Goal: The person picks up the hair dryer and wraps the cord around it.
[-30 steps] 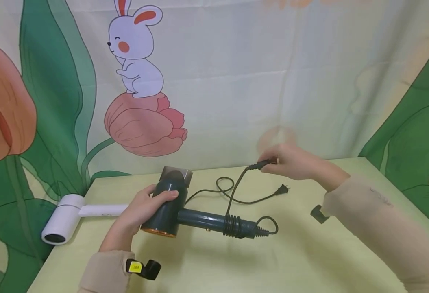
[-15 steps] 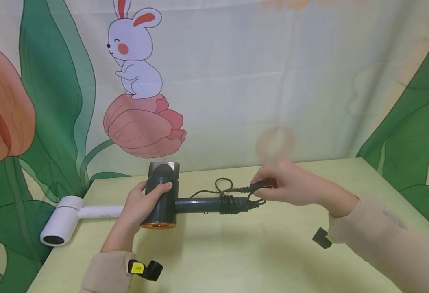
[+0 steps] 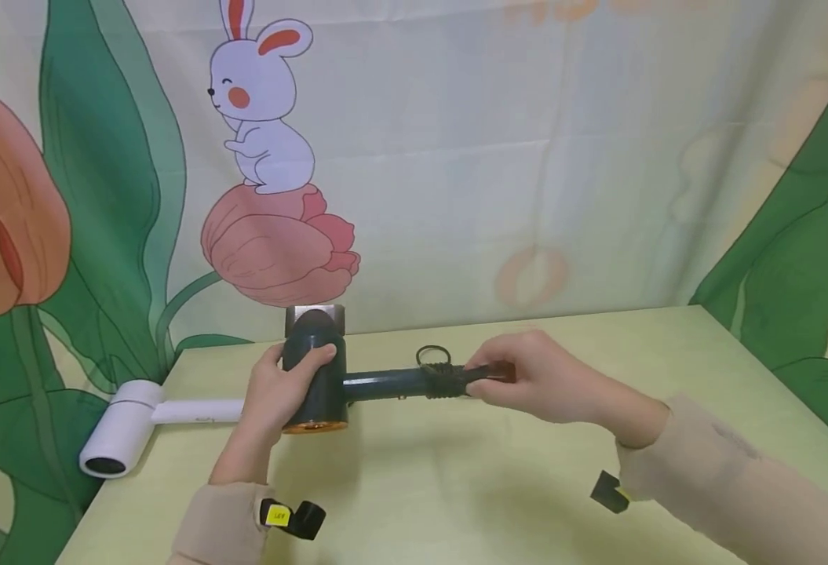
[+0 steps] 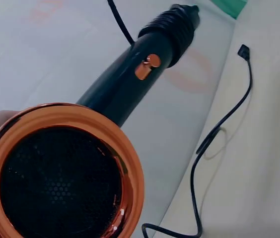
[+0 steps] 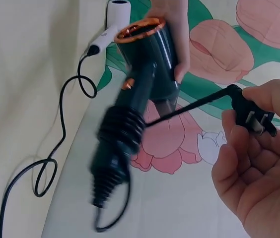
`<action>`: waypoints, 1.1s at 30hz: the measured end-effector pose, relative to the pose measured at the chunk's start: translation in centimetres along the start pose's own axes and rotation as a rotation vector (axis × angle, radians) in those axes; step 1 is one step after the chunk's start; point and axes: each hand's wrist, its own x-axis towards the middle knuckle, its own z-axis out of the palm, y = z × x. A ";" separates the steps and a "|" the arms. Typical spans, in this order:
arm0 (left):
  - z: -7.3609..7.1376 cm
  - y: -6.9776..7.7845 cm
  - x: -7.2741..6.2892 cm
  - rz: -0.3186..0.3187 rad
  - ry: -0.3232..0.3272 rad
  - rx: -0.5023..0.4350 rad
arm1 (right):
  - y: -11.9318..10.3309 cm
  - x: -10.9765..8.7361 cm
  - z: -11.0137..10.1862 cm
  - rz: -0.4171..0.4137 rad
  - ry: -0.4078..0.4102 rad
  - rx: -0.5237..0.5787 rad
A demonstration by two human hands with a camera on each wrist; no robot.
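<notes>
White hair dryer (image 3: 120, 428) is seen lying at the left of the table (image 3: 414, 486); dark hair dryer (image 3: 322, 392) is held up over the table, its barrel gripped by the left hand (image 3: 279, 392), thumb laid over it, handle pointed right; cord (image 3: 442, 382) is wound round the handle; plug (image 5: 244, 110) is pinched by the right hand (image 3: 537, 377), forearm angled in from lower right; versus 1 s ago, plug has been lowered, handle levelled from its downward tilt.

white hair dryer (image 3: 118, 430), rabbit-print backdrop (image 3: 442, 173), pale table (image 3: 456, 494)
</notes>
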 end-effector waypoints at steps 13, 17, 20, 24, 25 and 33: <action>-0.6 0.1 0.5 -0.123 0.027 -0.224 | 1.9 -2.2 5.2 -0.625 0.556 -0.529; -0.4 -0.1 0.6 -0.132 0.010 -0.287 | 2.7 -1.7 6.0 -0.761 0.618 -0.558; -0.3 -0.2 0.6 -0.131 0.000 -0.331 | 3.4 -1.5 6.6 -0.773 0.593 -0.517; -0.2 -0.3 0.7 -0.144 0.002 -0.360 | 4.3 -1.7 7.8 -0.649 0.502 -0.275; -0.2 -0.4 0.7 -0.149 0.002 -0.367 | 4.5 -1.8 8.1 -0.594 0.481 -0.188; -0.4 -0.7 0.6 -0.158 -0.035 -0.386 | 4.8 -2.6 9.6 -0.093 0.420 0.259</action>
